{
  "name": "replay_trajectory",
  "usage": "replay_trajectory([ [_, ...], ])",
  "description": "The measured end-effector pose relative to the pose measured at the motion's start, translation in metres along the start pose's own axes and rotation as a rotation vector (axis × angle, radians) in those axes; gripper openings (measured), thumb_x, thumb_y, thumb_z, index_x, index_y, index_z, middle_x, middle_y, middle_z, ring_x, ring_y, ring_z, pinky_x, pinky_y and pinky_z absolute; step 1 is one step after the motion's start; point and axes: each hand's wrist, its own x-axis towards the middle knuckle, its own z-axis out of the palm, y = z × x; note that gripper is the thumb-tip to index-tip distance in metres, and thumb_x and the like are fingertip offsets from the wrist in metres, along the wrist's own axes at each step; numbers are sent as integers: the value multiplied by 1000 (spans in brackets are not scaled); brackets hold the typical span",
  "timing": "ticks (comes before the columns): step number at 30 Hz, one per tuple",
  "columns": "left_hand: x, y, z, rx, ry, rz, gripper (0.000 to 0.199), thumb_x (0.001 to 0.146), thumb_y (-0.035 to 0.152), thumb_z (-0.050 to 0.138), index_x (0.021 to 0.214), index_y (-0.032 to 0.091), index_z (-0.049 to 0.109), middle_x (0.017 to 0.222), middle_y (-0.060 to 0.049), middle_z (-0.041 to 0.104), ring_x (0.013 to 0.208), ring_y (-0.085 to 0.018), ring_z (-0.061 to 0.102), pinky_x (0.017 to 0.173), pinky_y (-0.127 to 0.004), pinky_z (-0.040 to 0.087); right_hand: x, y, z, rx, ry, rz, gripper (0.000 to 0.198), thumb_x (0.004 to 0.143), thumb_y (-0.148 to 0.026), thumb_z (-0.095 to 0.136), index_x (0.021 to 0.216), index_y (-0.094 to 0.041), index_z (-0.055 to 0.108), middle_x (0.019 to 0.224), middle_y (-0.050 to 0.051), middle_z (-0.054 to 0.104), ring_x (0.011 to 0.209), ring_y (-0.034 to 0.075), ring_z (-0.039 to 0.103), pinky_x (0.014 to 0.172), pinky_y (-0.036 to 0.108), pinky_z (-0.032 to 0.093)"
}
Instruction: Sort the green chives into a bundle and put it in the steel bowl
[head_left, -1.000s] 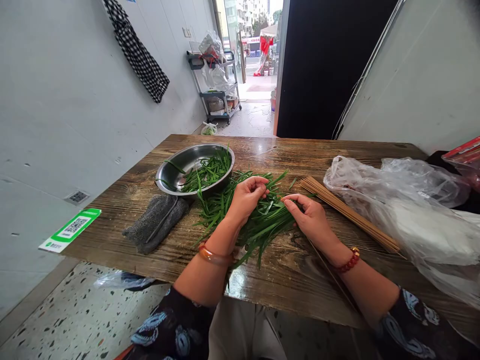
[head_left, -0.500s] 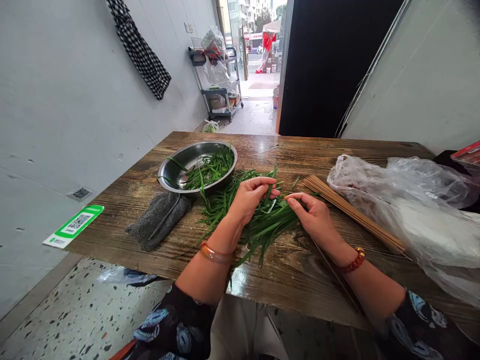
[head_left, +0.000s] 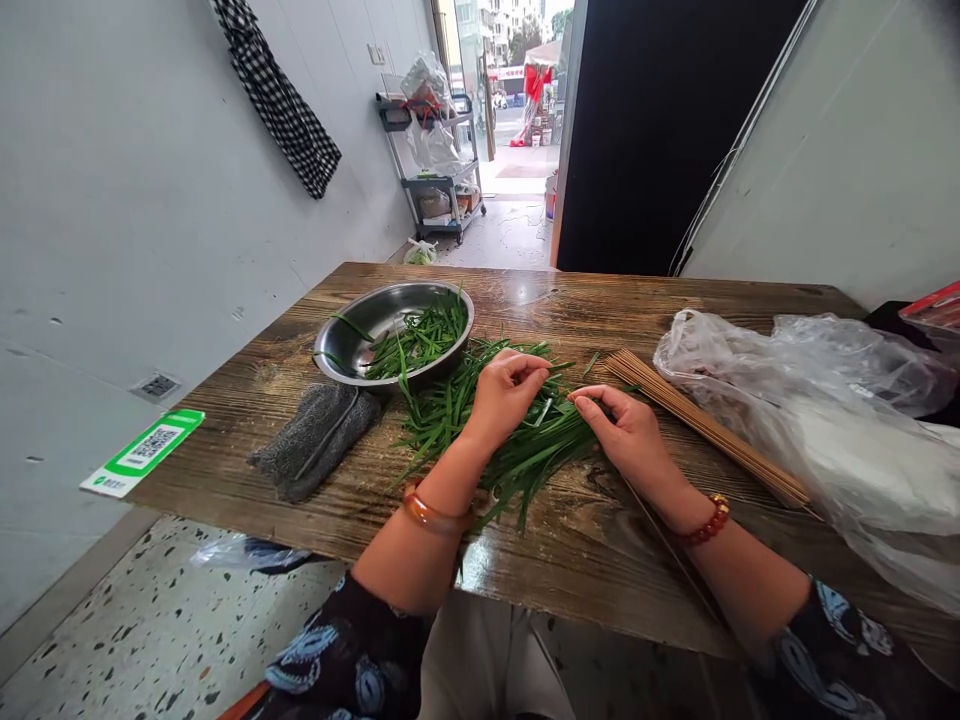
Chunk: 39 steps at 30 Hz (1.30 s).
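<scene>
Two hands at work over one loose leaf pile, long green blades, mid-frame on the wooden counter. Left hand: just left of frame center, over the pile, thumb and forefinger pinched, short green leaf poking out at the tips. Right hand: right of center, thumb and forefinger clamped on a thin skewer; near its end at the fingertips, rest runs under the palm toward lower right. Fingertips of the two hands close together, not touching.

Steel bowl sits just left of the pile, upper left of center, more cut leaves inside, mostly on its right side; a few blades over the rim. Dark gray mesh cloth lies folded below the bowl. Skewer bundle right of the right hand, slanting toward lower right, ends fanned at the upper left. Clear plastic bags beyond it, right edge of frame. Green-and-white QR card at the counter's left edge.

Background: gray cart with bags, top center-left; checkered cloth hanging upper left; black panel upper right.
</scene>
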Motion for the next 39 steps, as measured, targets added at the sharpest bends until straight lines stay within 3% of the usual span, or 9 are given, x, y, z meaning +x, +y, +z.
replay_trajectory([
  [4,0,4,-2,279,85,143,9,79,18,62,74,18,69,87,-5,62,89,-17,57,83,-31,46,0,0,0,-8,1,-6,39,86,-52,55,98,-18,70,82,5,69,59,15,57,44,23,45],
  [6,0,5,-1,302,63,165,12,79,14,59,70,17,65,86,-5,63,87,-16,57,81,-29,46,1,0,-1,-3,0,-6,39,86,-52,55,98,-19,70,82,5,69,59,15,58,44,23,44],
  [10,-1,4,2,273,-67,124,14,78,12,54,68,16,62,70,-1,57,65,-11,50,62,-24,39,1,-1,-1,-7,14,-20,38,85,-52,56,97,-19,70,82,5,69,59,15,58,44,23,43],
  [15,-1,2,3,158,-183,3,12,78,15,54,74,14,65,60,3,54,58,-9,44,57,-22,34,0,-4,0,19,33,-28,37,85,-51,56,97,-19,69,74,3,65,55,14,55,44,23,43],
  [23,-1,6,1,64,-181,-58,12,76,18,56,72,13,65,57,4,50,56,-9,41,56,-22,32,7,-2,-10,123,139,30,40,83,-54,57,101,-19,68,79,4,65,58,14,55,44,24,47],
  [31,-2,6,1,82,-209,-20,16,79,25,59,74,12,67,64,0,58,60,-10,45,57,-22,33,5,0,-8,111,70,-2,46,85,-50,57,120,-21,67,89,5,69,62,14,55,45,23,49],
  [39,-2,7,1,108,-233,-16,19,81,25,56,76,11,68,67,0,61,62,-10,48,59,-22,35,5,-6,-8,86,86,-3,45,84,-46,58,119,-20,68,94,6,70,62,13,55,42,22,48],
])
